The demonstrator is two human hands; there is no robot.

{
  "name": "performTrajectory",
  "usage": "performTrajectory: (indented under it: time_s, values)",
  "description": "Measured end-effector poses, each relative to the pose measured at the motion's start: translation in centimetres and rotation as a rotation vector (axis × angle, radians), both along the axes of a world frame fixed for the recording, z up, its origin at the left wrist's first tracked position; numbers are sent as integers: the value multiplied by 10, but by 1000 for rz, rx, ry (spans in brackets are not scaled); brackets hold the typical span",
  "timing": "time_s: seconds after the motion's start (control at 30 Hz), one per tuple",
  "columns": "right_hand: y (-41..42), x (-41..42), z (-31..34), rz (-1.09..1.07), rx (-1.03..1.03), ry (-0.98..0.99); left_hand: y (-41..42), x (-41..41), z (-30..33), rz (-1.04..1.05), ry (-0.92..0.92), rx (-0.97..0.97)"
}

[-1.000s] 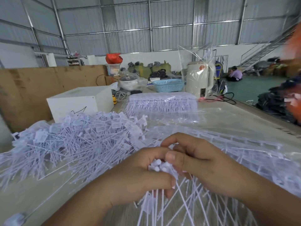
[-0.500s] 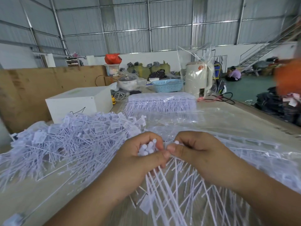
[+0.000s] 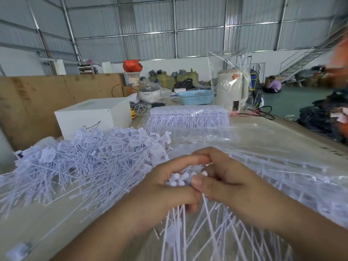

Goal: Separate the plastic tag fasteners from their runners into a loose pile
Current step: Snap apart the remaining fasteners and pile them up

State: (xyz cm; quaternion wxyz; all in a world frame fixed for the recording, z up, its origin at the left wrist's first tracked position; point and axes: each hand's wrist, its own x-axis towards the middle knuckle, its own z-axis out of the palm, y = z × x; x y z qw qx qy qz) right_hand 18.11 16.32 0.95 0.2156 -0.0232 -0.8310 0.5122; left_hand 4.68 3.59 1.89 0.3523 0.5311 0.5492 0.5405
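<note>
Both forearms bare; left grip [image 3: 165, 193], right grip [image 3: 231, 187] ungloved, ringless.

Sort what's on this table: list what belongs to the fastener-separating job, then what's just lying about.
Job:
left hand and right hand, both gripping the bunch of fasteners
loose pile
bagged fasteners on runners

Lying about:
white box
blue basket
kettle
pot

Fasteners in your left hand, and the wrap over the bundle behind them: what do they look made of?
Fasteners: likely moulded plastic, matte white-lilac, with thin stems and rounded tips. Wrap: apparently thin clear plastic film; it is see-through with glossy wrinkles.
</note>
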Motion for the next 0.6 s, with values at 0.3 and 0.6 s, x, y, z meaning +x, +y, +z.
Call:
performTrajectory:
  time_s: [0.3, 0.6]
  values:
    - [0, 1, 4, -20, 62, -63, -4, -2, 5, -113, -39, 4]
    - [13, 7, 11, -138, 190, -168, 0, -2, 4, 107, -23, 82]
